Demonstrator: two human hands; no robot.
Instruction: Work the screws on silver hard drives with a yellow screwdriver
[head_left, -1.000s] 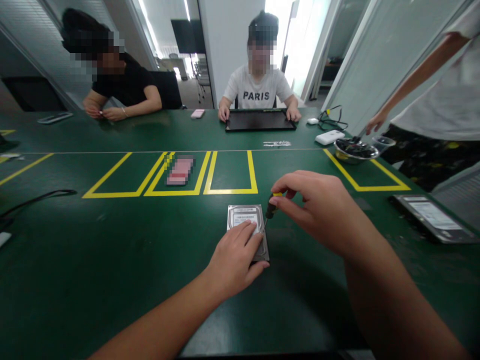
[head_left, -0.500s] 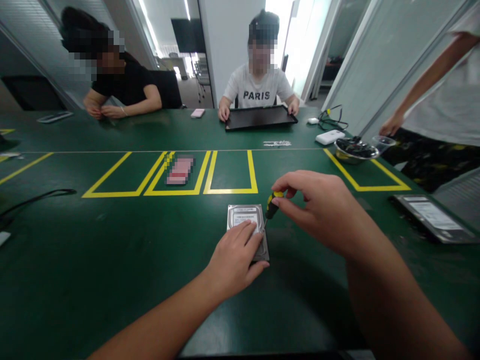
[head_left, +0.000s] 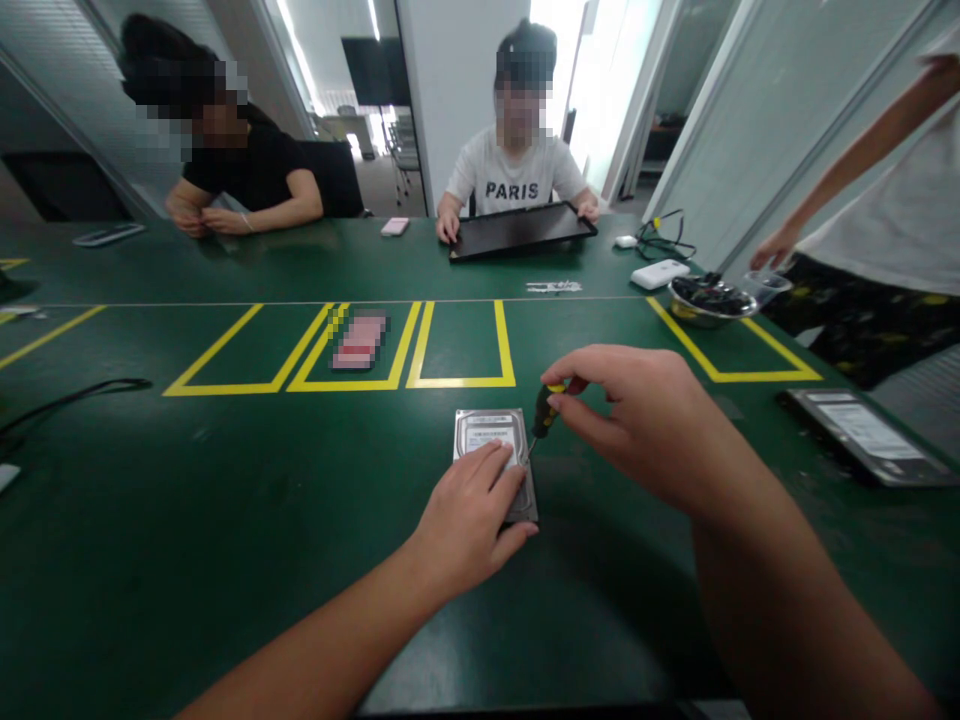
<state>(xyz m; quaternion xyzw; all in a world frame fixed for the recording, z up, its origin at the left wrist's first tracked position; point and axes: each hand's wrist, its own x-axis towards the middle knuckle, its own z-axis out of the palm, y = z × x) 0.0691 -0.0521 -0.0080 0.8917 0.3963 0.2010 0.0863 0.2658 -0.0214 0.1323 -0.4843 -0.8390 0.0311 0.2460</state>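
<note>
Across the worktop [head_left: 262, 520] from you, a person [head_left: 510, 175] holds a tilted black panel [head_left: 521, 233]. To your right, a metal bowl [head_left: 701, 316] stands beside a clear cup [head_left: 770, 290], near a white box [head_left: 660, 274]. On your left, a pink item [head_left: 360, 342] lies within yellow tape [head_left: 345, 386].

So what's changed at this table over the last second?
The black panel held opposite has its picture-right end raised, so it now tilts. The standing person's hand has shifted slightly to picture right. The screwdriver handle shows its yellow differently, so it has probably turned in the right hand. Unchanged: the left hand rests on the hard drive; no hold visibly taken or released.
</note>
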